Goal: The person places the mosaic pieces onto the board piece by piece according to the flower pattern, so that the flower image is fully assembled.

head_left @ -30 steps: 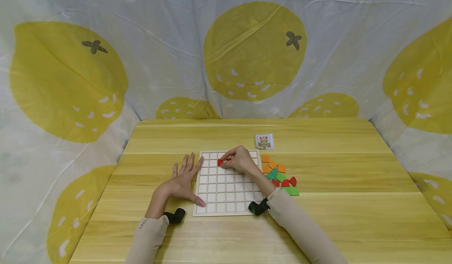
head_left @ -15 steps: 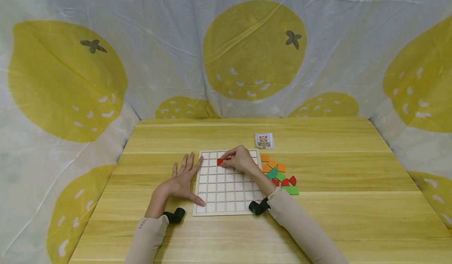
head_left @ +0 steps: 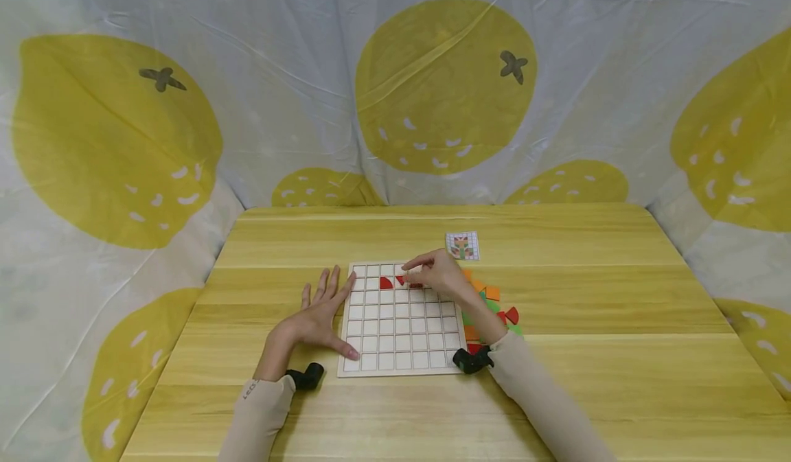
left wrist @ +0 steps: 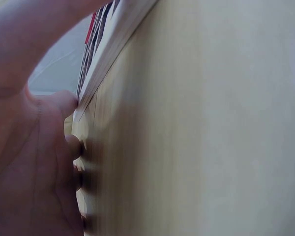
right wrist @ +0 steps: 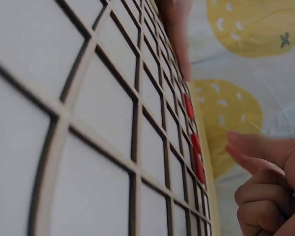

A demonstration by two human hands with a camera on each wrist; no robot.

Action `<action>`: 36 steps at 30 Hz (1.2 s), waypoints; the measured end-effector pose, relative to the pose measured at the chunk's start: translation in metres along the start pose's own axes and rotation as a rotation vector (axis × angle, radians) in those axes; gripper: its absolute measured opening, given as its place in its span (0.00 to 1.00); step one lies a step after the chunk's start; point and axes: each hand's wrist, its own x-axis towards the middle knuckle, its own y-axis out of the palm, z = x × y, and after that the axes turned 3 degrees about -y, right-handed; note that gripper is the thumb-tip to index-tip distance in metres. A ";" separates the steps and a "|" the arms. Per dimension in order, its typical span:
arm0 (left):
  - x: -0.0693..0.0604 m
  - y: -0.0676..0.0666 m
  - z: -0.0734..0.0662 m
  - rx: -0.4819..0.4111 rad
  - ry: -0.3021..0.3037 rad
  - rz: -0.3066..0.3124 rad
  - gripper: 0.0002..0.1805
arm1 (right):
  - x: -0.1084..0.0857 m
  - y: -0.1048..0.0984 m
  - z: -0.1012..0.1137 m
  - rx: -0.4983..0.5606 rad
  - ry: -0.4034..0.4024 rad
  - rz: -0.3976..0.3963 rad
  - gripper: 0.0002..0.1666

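A wooden grid board [head_left: 386, 344] with white squares lies on the table. In its upper rows sit a red quarter-circle tile [head_left: 386, 283], a red triangular tile [head_left: 400, 280] and another red tile [head_left: 416, 285], which my right hand partly covers. That right hand [head_left: 441, 276] hovers over the board's upper right. In the right wrist view, its thumb and index finger [right wrist: 253, 147] reach forward with nothing visible between them, the other fingers folded. My left hand [head_left: 312, 321] is spread along the board's left edge, thumb and index finger touching it.
Right of the board lies a loose pile of orange tiles [head_left: 492, 293], red tiles [head_left: 512, 315] and green tiles, partly behind my right forearm. A small printed pattern card [head_left: 462, 246] rests beyond the board. A lemon-print cloth [head_left: 445, 91] hangs behind the table.
My right hand has let go of the red quarter-circle tile and moved up and to the right, uncovering it and the triangular tile. The left hand stays in place.
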 end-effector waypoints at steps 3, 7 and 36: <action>0.000 0.000 -0.001 0.004 -0.004 0.001 0.84 | -0.011 -0.025 -0.003 -0.003 0.028 -0.021 0.15; 0.000 0.000 0.000 0.002 0.000 0.003 0.84 | -0.026 -0.058 -0.012 -0.006 0.054 -0.057 0.16; 0.001 0.002 0.003 0.003 0.007 0.000 0.84 | -0.050 -0.107 -0.062 -0.104 0.131 -0.050 0.17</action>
